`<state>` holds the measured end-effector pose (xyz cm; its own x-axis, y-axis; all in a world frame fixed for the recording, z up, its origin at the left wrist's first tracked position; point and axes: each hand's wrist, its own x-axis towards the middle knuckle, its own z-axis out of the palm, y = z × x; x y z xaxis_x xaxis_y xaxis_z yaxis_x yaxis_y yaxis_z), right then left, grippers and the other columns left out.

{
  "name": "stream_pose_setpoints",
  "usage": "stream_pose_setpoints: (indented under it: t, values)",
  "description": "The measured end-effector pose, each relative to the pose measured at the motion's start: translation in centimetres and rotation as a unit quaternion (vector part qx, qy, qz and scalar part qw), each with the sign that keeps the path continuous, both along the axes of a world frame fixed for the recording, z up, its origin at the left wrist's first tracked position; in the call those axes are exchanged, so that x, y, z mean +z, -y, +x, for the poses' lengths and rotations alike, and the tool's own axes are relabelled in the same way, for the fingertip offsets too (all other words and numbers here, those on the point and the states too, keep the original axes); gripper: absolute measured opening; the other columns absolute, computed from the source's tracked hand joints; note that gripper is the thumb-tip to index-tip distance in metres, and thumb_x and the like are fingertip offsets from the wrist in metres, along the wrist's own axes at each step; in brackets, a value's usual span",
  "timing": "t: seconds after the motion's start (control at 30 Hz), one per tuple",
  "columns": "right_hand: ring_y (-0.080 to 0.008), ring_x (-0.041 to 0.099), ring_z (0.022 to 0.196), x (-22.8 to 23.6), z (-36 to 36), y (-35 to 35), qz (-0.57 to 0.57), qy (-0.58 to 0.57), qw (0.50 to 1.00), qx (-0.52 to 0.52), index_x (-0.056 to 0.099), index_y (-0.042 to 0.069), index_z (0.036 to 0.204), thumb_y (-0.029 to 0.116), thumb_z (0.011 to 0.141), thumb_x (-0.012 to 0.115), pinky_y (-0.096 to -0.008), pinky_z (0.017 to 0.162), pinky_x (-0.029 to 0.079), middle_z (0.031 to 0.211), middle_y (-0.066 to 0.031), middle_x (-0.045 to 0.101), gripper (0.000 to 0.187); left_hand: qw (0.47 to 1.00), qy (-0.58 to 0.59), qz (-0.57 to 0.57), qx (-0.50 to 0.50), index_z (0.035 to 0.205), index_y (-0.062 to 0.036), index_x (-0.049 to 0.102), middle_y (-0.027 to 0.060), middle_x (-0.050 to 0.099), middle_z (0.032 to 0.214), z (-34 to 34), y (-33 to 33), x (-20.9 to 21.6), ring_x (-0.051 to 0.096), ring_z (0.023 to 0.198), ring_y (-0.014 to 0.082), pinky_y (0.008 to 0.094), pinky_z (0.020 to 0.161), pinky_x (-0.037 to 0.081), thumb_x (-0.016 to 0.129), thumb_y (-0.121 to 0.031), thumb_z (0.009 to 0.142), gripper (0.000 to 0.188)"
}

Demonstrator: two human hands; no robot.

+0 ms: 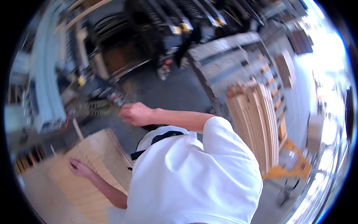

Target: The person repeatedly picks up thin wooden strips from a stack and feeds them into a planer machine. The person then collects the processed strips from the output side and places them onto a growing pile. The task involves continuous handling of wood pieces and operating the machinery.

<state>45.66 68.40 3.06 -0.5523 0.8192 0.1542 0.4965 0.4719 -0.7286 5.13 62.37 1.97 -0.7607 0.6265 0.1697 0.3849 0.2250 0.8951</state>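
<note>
Left hand: in the head view, the left hand (80, 168) is over the wooden panel (93, 192), nearer the panel's far edge than its near one; the fingers curl loosely, with a small gap between them and the thumb, and seem to hold nothing; whether they touch the wood cannot be told.
Right hand: the right hand (138, 114) reaches across in front of the white shirt (194, 175), beyond the panel's far right corner; its fingers bend down just beside a metal fitting (118, 99); how far they are closed, and whether they have hold of it, cannot be told through the blur.
Panel: it lies at lower left, pale and grained, with a browner strip along its right side; the left forearm crosses above it.
Fitting: it sits to the left of the right fingertips; dark coiled springs (99, 107) are near it, on its left.
Boards: a bundle of pale boards (255, 123) stands at right, well apart from both hands; a yellow pallet truck (292, 160) shows at its lower right corner.
Bars: long grey-blue bars (46, 78) run along the left side; grey floor (164, 93) shows between them and the boards.
</note>
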Motion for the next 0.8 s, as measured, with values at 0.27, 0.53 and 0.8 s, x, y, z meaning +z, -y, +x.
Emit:
stream_pose_setpoints:
  t: [0.27, 0.53, 0.8]
  values:
    - [-0.0343, 0.062, 0.102, 5.4, 31.5, 17.3, 0.163, 0.16, 0.802, -0.552, 0.065, 0.006, 0.108, 0.008, 0.08, 0.07, -0.0421, 0.09, 0.05, 0.109, -0.0147, 0.066, 0.028, 0.878, 0.129, -0.111, -0.448, 0.12, -0.0011, 0.063, 0.0045, 0.066, 0.096, 28.9, -6.3, -1.2, 0.06, 0.079, 0.0078, 0.0213, 0.067, 0.05, 0.059, -0.016, 0.097, 0.027]
    - [-0.0355, 0.059, 0.093, 5.3, 42.9, 44.4, 0.069, 0.439, 0.504, -0.74, 0.061, 0.006, 0.095, 0.013, 0.082, 0.068, -0.0466, 0.079, 0.047, 0.093, -0.0138, 0.062, 0.016, 0.781, 0.127, -0.156, -0.591, 0.116, -0.0029, 0.065, -0.0003, 0.063, 0.087, 40.7, -12.0, -3.7, 0.057, 0.073, 0.0052, 0.0195, 0.063, 0.046, 0.062, -0.014, 0.096, 0.023]
    - [-0.0378, 0.058, 0.099, 5.5, 43.0, 47.6, 0.025, 0.448, 0.509, -0.734, 0.058, 0.003, 0.103, 0.006, 0.089, 0.061, -0.0478, 0.08, 0.047, 0.102, -0.0172, 0.061, 0.014, 0.81, -0.106, -0.08, -0.571, 0.103, -0.0047, 0.07, 0.0129, 0.071, 0.088, 44.0, -23.5, -4.2, 0.068, 0.083, 0.0244, 0.0342, 0.077, 0.053, 0.063, -0.018, 0.085, 0.023]
